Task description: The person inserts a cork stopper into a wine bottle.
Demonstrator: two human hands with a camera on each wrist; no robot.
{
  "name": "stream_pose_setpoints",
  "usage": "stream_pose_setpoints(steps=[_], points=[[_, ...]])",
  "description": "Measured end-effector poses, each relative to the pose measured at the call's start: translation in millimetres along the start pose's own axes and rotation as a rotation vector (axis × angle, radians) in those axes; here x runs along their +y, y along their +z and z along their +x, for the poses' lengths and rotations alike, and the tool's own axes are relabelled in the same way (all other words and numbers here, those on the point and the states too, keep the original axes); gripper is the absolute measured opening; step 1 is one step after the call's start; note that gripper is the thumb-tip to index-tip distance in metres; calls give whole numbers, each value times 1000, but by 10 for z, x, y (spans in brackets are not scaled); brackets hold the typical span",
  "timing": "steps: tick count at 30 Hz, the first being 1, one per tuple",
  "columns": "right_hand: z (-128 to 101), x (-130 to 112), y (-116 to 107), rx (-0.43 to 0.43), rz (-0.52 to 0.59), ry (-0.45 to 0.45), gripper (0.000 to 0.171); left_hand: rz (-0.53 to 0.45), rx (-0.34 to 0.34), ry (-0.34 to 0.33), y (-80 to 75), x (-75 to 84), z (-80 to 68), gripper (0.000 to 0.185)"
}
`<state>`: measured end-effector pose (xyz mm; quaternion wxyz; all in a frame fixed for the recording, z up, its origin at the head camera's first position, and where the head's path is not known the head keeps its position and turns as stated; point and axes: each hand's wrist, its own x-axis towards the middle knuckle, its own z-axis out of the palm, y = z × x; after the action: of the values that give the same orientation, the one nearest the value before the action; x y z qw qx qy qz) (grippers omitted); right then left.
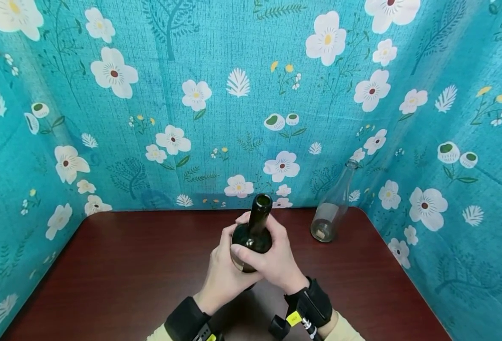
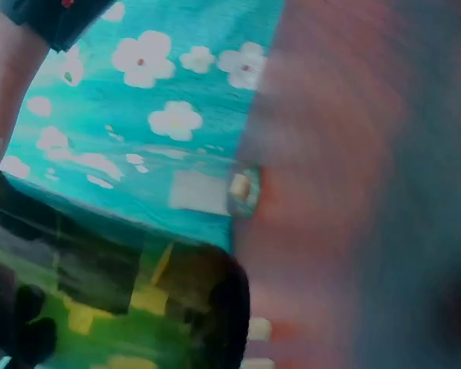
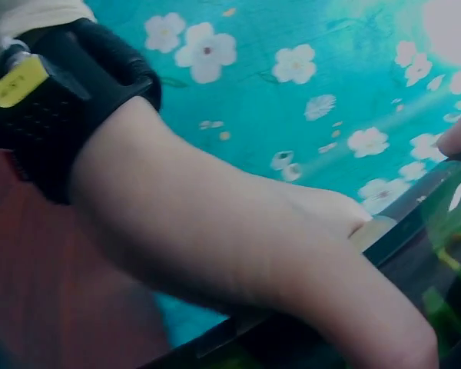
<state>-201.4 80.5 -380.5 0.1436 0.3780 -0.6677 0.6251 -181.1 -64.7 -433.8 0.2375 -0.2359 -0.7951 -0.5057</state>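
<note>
Both hands grip a dark green glass wine bottle (image 1: pixel 254 237), its neck pointing up and leaning slightly right in the head view. My left hand (image 1: pixel 222 275) wraps its left side, fingers curled behind. On the other side my right hand (image 1: pixel 277 258) holds it with the thumb laid across the front. Part of a pale label shows below that thumb. In the left wrist view the bottle's green body (image 2: pixel 100 300) fills the lower left corner. A strapped wrist and hand (image 3: pixel 215 215) cross the right wrist view, partly covering the dark glass (image 3: pixel 438 254).
A clear glass bottle (image 1: pixel 333 208) with a whitish label stands at the back right of the dark red-brown table (image 1: pixel 127 265). Turquoise flowered cloth (image 1: pixel 233 118) hangs behind the table and along both sides.
</note>
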Motion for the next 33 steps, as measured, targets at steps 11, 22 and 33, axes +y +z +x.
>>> stream_pose_setpoints(steps=[11,22,33], points=[[-368,349,217,5,-62,150,43,180,-92,-156,-51,-290,-338,80],[-418,421,249,-20,-67,202,46,165,-120,-175,-52,-431,-389,77],[-381,695,-18,48,48,69,44,121,-142,-276,-31,-432,-393,90]])
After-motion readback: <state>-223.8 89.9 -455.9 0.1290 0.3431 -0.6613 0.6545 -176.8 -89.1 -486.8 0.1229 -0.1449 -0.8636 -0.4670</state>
